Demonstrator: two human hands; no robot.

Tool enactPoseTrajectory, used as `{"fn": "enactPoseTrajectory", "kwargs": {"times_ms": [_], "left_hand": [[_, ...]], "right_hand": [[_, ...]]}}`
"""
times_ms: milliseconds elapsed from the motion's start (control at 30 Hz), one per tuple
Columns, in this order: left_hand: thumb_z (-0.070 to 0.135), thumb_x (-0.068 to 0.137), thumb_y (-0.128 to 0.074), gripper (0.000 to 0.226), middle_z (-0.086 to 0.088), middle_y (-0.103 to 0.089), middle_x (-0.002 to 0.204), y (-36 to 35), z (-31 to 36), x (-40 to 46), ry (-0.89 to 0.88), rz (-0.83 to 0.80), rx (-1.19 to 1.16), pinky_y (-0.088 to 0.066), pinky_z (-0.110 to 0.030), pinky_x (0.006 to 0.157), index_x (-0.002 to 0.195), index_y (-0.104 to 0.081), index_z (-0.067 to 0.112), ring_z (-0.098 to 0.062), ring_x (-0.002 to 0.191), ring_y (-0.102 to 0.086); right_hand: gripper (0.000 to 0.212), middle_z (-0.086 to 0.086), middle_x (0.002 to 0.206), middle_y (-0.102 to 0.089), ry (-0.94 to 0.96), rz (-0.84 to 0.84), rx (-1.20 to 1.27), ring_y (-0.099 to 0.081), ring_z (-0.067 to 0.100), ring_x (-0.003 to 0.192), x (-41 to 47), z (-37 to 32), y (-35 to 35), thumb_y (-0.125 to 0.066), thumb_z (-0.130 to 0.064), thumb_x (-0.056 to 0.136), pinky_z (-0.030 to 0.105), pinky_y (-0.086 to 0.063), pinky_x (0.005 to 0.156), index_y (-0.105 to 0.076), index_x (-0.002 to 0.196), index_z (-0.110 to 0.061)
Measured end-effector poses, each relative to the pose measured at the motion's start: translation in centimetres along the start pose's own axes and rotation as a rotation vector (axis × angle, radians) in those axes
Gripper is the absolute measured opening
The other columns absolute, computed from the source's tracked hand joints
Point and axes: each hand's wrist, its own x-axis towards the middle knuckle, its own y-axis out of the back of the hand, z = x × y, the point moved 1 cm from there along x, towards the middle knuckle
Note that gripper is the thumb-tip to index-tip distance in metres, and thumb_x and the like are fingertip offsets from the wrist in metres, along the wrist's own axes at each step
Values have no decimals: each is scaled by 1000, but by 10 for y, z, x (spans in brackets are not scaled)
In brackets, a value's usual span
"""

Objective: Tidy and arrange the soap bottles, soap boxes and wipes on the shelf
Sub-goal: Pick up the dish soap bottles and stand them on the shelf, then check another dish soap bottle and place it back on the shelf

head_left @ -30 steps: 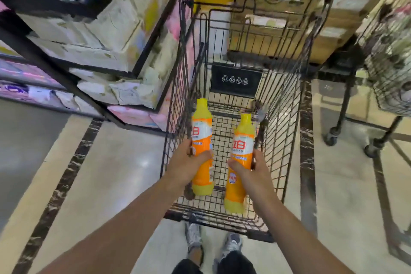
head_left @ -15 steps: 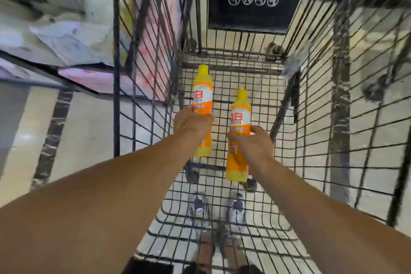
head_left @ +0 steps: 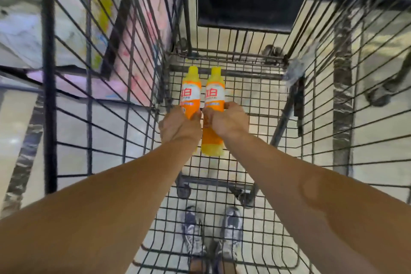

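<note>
We see the left hand [head_left: 179, 127] gripping one orange soap bottle [head_left: 190, 93]; the right hand [head_left: 230, 121] grips a second bottle [head_left: 214, 95]; both lie side by side, low inside the wire cart [head_left: 244, 162].

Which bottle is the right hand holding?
Look inside the wire shopping cart, down near its floor. Two orange soap bottles with yellow caps sit side by side. The right hand grips the right bottle, whose yellow bottom shows; the left bottle has its bottom hidden.
</note>
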Motion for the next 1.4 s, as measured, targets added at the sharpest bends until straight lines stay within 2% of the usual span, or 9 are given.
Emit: {"fn": "enactPoseTrajectory", "kwargs": {"times_ms": [133,300,400,533,800,900,1100,1233,1400], "left_hand": [[49,102,-58,50,-13,-62,139,7,-1,-3,-14,32,72,-47,-43,101,139,-54,15,-36,130,-56],[44,103,-57,59,-15,-50,151,32,13,-9,-37,-13,128,-43,-46,110,149,-40,12,-35,140,-46],[44,100,-62,64,-13,-49,151,51,17,-24,-32,-47,66,-46,-46,111,151,-36,14,-34,140,-48],[45,97,-67,52,-5,-64,129,85,18,-64,-84,-157,-143,-52,-38,94,138,-47,20,-29,115,-62],[41,88,-72,46,9,-72,113,259,23,-199,-212,-305,-535,-54,-27,84,130,-56,29,-9,95,-66],[52,80,-64,37,16,-73,103,341,2,-257,-276,-186,-576,-55,-44,100,116,-65,43,-14,102,-71],[30,95,-66,25,14,-73,111,444,-34,-378,-404,3,-646,-55,-31,90,116,-69,43,-13,101,-70],[35,92,-64,22,12,-75,108,468,-76,-455,-311,232,-732,-56,-31,88,109,-70,47,-15,103,-71],[35,92,-65,18,8,-78,104,456,-154,-570,-60,531,-871,-51,-21,79,106,-73,43,-12,94,-74]], "right_hand": [[42,0,102,-69,35,-39,-15,-65,19,85,-2,1,-5,-76,-54,87,29,-50,71,-65,113,-24],[62,1,115,-64,79,-57,-69,-68,27,104,-18,-10,-1,-72,-58,89,39,-60,86,-60,134,-18],[46,2,115,-67,83,-94,-125,-66,24,100,-40,-17,12,-67,-56,92,31,-52,81,-60,125,-24],[45,-1,121,-71,104,-119,-136,-66,22,106,-93,-20,46,-64,-49,93,28,-44,80,-65,130,-23],[9,1,103,-78,230,-218,120,-71,13,74,-257,-98,162,-68,-23,98,42,-57,77,-77,99,-25],[9,-3,100,-77,455,-276,68,-74,10,77,-342,-133,190,-68,-26,98,43,-60,83,-76,102,-30],[19,0,94,-77,707,-534,114,-74,17,80,-481,-155,222,-68,-14,97,28,-58,74,-78,97,-29],[17,0,90,-78,836,-779,21,-73,13,77,-524,-158,210,-70,-6,95,16,-53,68,-78,99,-21],[18,-3,95,-78,1035,-1044,-152,-74,18,84,-593,-151,178,-70,-14,96,32,-59,77,-77,98,-31]]}}
